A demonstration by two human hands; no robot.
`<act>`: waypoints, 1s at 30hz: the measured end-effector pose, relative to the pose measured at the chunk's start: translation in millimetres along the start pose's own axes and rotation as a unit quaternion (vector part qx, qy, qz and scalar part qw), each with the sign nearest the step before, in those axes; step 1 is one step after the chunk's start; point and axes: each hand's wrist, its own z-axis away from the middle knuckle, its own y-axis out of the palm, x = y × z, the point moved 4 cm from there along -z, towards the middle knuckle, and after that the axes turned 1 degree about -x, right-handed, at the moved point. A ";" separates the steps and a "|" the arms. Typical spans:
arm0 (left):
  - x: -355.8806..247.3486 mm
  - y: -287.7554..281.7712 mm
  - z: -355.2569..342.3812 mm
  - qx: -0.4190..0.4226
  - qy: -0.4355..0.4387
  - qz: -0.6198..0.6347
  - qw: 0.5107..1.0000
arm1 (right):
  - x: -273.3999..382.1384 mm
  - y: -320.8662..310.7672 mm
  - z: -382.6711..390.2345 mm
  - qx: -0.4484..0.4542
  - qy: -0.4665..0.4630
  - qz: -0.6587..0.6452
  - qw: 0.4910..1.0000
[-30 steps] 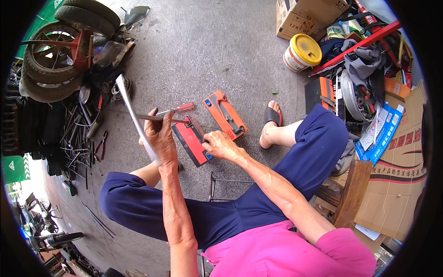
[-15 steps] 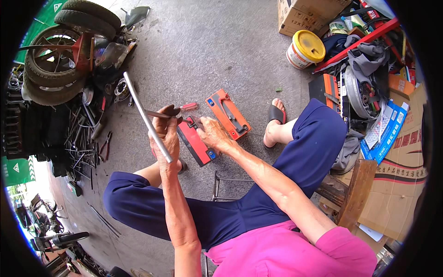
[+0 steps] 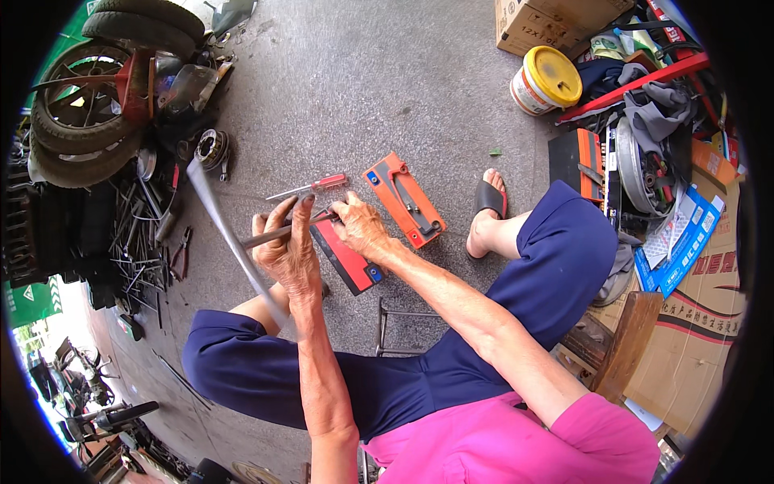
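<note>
My left hand (image 3: 289, 256) is closed round the shaft of a metal T-handle wrench (image 3: 223, 211), its crossbar slanting left of the hand and smeared by motion. The shaft points right, towards the far end of a red and black battery (image 3: 349, 264) on the ground between my feet. My right hand (image 3: 363, 232) lies over that end of the battery, fingers bent and pinched by the wrench tip; what they grip is hidden. Just beyond lies a screwdriver (image 3: 329, 183) with a red handle. To the right stands an orange battery (image 3: 405, 199) with a black carrying strap.
Tyred wheels (image 3: 89, 105), loose tools, and pliers (image 3: 181, 256) crowd the left side. A white bucket with a yellow lid (image 3: 552, 79) stands at the far right, near a cardboard box (image 3: 552, 28). Piled parts and a wooden stool (image 3: 633, 347) line the right.
The wrench's crossbar has swung and shifted left and down with my left hand. My right hand has moved slightly left and stays at the red battery. The view has shifted a little.
</note>
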 end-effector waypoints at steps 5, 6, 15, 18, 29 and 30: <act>11.4 6.9 3.8 0.083 -0.117 0.105 0.984 | -0.1 7.5 -5.9 -0.017 -0.029 0.031 0.999; 8.1 6.8 3.5 0.079 -0.127 0.130 0.980 | 0.0 9.2 -7.4 -0.023 -0.038 0.035 0.998; -2.3 -9.4 5.2 -0.009 -0.162 0.200 0.966 | 5.8 13.3 -13.6 -0.007 -0.097 0.125 0.987; -13.6 -16.9 2.1 -0.012 -0.169 0.188 0.967 | 6.8 2.0 -8.6 -0.037 -0.107 0.120 0.986; -57.3 -51.2 20.2 0.045 -0.290 0.163 0.942 | 0.2 -20.4 124.3 0.018 -0.018 -0.009 1.000; -61.4 -57.2 21.1 0.049 -0.283 0.162 0.944 | -0.7 -18.6 132.0 0.027 -0.012 -0.019 0.999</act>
